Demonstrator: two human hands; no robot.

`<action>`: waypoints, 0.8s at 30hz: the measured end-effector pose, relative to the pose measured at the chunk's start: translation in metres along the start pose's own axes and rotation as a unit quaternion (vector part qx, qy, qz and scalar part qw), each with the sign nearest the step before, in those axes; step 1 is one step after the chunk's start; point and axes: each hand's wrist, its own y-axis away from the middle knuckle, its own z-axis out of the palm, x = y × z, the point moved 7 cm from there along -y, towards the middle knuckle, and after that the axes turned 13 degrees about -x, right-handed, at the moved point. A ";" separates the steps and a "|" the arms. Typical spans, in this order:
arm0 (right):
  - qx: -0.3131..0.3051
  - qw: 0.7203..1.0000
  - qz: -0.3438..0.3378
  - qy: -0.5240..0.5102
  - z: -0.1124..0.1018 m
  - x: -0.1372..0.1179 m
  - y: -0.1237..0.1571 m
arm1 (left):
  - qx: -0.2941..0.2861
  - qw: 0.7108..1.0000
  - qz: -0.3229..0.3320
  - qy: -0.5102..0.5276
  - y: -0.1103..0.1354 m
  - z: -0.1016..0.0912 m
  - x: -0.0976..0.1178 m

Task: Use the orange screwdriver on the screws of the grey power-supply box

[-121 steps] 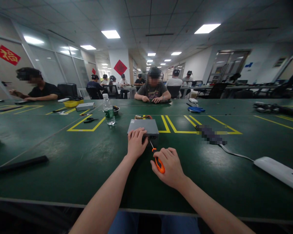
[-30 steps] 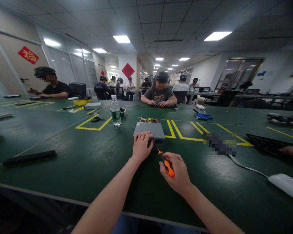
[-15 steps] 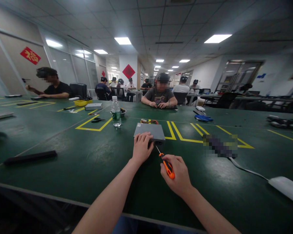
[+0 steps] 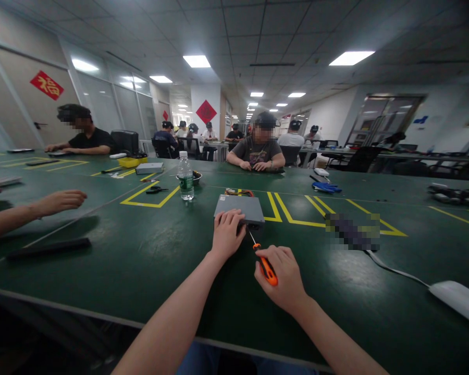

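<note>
A flat grey metal box [image 4: 240, 207] lies on the green table [image 4: 140, 260] in front of me. My left hand [image 4: 227, 234] rests on its near edge, fingers curled over the lid and holding it down. My right hand [image 4: 282, 278] is closed round an orange-handled screwdriver [image 4: 264, 265]. The screwdriver's thin shaft points at the box's near right corner, and its tip sits right at that edge. Coloured wires [image 4: 239, 192] stick out behind the box.
A water bottle [image 4: 185, 177] and a bowl stand left of the box, inside yellow floor-tape lines. A neighbour's hand [image 4: 60, 200] reaches in from the left above a black bar [image 4: 49, 248]. A white device [image 4: 459, 298] with a cable lies at right. Several people sit at tables beyond.
A neighbour's arm has come into view at the left. My hands, the box and the screwdriver stay almost where they were; the view shifted slightly.
</note>
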 end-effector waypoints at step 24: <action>-0.043 0.999 -0.005 0.022 0.004 -0.003 -0.003 | -0.004 1.000 0.003 0.001 0.000 0.001 0.000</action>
